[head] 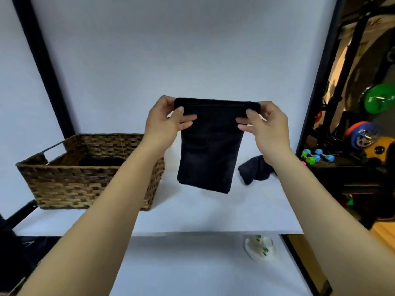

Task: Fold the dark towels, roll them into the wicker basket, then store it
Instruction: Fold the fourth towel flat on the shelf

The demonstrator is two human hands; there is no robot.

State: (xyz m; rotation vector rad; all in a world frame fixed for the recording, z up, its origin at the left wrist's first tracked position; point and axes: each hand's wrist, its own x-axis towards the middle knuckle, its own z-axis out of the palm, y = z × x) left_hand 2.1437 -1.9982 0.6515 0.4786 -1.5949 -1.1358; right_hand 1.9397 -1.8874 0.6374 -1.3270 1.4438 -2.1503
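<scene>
A dark towel (210,146) hangs above the white shelf (213,212), its rolled top edge pinched by the left hand (165,121) and right hand (266,124); basket (85,176) at nine o'clock, another towel (254,169) at four

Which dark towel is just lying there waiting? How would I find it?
Start at the white shelf top and look to its right end, away from the brown wicker basket. The crumpled dark towel lies there in a heap, partly behind the right forearm. Unlike the folded dark towel hanging from both hands, nobody holds it.
</scene>
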